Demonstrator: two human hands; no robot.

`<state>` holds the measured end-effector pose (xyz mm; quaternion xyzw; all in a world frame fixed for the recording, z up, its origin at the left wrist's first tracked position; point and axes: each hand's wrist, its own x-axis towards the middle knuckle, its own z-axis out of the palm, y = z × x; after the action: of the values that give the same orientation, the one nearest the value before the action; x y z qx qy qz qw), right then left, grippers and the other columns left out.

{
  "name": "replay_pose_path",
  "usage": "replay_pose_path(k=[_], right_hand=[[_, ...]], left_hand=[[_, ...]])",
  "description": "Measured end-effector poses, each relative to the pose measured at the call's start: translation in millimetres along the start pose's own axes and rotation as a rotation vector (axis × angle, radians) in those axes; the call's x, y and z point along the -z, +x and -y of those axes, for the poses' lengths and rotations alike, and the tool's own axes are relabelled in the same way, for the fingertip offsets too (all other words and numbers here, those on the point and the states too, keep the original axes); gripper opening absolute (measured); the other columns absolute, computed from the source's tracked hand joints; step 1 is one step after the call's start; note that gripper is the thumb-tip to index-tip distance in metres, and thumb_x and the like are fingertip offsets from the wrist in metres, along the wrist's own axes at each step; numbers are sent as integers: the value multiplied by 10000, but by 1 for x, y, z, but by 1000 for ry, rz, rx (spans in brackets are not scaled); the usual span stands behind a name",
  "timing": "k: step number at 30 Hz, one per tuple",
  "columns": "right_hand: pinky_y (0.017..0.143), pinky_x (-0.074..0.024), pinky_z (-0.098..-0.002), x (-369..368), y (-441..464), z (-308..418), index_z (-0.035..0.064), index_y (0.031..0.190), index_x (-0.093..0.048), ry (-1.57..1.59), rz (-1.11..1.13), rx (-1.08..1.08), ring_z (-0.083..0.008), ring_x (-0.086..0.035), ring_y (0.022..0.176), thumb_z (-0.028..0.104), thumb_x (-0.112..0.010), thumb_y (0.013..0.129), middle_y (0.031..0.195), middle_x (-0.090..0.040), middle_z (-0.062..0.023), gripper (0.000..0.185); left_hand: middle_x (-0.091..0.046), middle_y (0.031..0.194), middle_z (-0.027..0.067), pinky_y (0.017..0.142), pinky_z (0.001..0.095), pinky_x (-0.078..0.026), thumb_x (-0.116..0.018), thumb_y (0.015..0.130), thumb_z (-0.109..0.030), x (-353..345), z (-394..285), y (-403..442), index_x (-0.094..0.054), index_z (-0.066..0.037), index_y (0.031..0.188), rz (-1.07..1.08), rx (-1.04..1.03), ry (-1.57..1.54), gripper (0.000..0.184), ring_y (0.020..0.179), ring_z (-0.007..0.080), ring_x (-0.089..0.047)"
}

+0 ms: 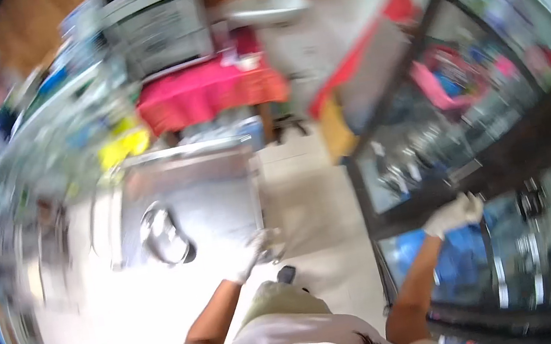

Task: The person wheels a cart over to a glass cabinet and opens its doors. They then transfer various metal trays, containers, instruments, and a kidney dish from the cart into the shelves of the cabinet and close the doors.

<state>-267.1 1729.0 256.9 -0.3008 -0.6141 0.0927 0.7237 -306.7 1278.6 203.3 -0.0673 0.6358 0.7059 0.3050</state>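
Observation:
My left hand (246, 258), in a white glove, is at the right edge of a metal tray table (215, 195). Its fingers look bent around a small shiny item (272, 245) that is too blurred to name. A shiny metal dish (165, 237) lies on the tray table, left of that hand. My right hand (454, 214), also gloved in white, is raised at the front of a dark-framed glass cabinet (355, 181). Its fingers are curled near the frame, and what they grip, if anything, cannot be made out.
A small table with a red cloth (207, 93) stands beyond the tray table, below a grey appliance (158, 33). Blurred clear and yellow bags (125, 143) crowd the left. Inside the cabinet are a pink basket (449, 92) and blue packets (455, 255).

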Motion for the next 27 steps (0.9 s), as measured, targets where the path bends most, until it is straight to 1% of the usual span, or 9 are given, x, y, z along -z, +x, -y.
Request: replay_pose_path(k=[2, 4, 7, 9, 12, 17, 19, 22, 27], right_hand=[[804, -433, -317, 8, 8, 9, -43, 1017, -502, 249, 157, -441, -210, -494, 867, 15, -560, 783, 1002, -513, -167, 248], [729, -455, -308, 13, 14, 4, -102, 1040, -539, 229, 288, -513, -212, -508, 721, 46, -555, 797, 910, -548, -176, 285], [742, -476, -327, 19, 8, -10, -118, 1098, -544, 166, 289, -395, -271, -556, 725, 46, -545, 807, 979, -564, -222, 333], [791, -472, -326, 28, 7, -20, -116, 1195, -490, -117, 320, 61, -335, -583, 820, 33, -525, 818, 1059, -567, -261, 408], [809, -468, -327, 30, 2, -3, -109, 1210, -482, -179, 286, 2, -354, -577, 872, 25, -515, 819, 1107, -555, -268, 415], [833, -457, -345, 23, -24, 27, -58, 1290, -429, -94, 121, -19, -327, -572, 955, 54, -477, 838, 1125, -557, -244, 468], [852, -465, -352, 20, -48, 55, -53, 1264, -457, 281, 422, -276, -289, -567, 982, 33, -447, 832, 1124, -564, -215, 441], [845, -456, -288, 22, -99, 144, -26, 1107, -569, 612, 779, -454, -254, -558, 1023, -13, -406, 813, 1117, -595, -170, 336], [917, -410, -300, 16, -192, 245, 7, 1099, -585, 648, 1193, -322, -214, -547, 1045, -49, -423, 781, 1143, -590, -116, 362]], left_hand=[[-588, 1173, 107, 717, 253, -494, -434, 965, -282, 7, 5, -16, -552, -13, 1146, 62, -62, -101, 344, 824, 181, -618], [-627, 1122, 101, 906, 304, -448, -465, 944, -315, 18, 42, -12, -596, -24, 1139, 12, -48, -186, 375, 1009, 190, -599], [-630, 1117, 101, 907, 297, -446, -463, 947, -306, 24, 47, -33, -593, -24, 1143, -57, -80, -153, 368, 991, 186, -604], [-633, 1112, 102, 909, 289, -444, -462, 949, -297, 34, 52, -50, -590, -24, 1147, -61, -99, -113, 361, 972, 181, -610], [-618, 1131, 111, 899, 264, -439, -467, 945, -265, 57, 48, -54, -582, -26, 1156, -88, -152, -165, 339, 963, 175, -608], [-602, 1011, 120, 772, 297, -473, -546, 867, -120, 134, 26, -51, -536, -9, 1191, -865, -349, 76, 343, 898, 198, -581], [-598, 1029, 164, 763, 350, -488, -583, 821, -168, 192, 44, -38, -528, -11, 1179, -1249, -545, 657, 394, 886, 291, -597], [-613, 950, 212, 728, 443, -487, -591, 786, -257, 250, 53, -38, -509, 13, 1167, -1453, -330, 952, 475, 797, 409, -591], [-633, 993, 239, 794, 441, -477, -530, 776, -479, 285, 47, -44, -600, 6, 1068, -1085, 226, 694, 570, 916, 409, -596]])
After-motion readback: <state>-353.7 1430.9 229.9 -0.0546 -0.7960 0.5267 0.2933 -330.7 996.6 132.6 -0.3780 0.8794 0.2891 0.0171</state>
